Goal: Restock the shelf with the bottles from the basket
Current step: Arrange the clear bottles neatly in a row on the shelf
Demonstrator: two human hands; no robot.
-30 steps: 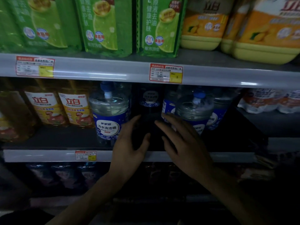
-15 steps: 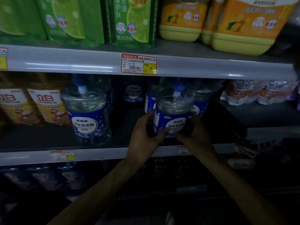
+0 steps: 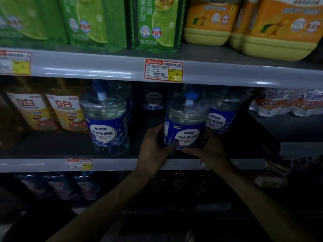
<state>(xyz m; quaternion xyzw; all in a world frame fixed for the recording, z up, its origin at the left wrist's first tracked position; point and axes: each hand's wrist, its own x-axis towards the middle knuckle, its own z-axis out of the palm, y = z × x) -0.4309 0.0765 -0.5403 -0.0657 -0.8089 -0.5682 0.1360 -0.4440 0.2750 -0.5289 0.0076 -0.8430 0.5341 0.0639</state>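
Clear bottle (image 3: 185, 126), blue label: upright at front of middle shelf (image 3: 43, 165), left hand (image 3: 153, 148) and right hand (image 3: 210, 148) clasping its lower sides. Matching bottle (image 3: 222, 116) close behind at right; another (image 3: 106, 123) apart at left, beside yellow-labelled bottles (image 3: 52, 112). Green cartons (image 3: 157, 23) above.

Head camera faces the shelf (image 3: 111, 165) squarely, close (wide-angle).

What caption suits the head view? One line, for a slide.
Left hand and right hand grip a blue-labelled bottle at the middle shelf.
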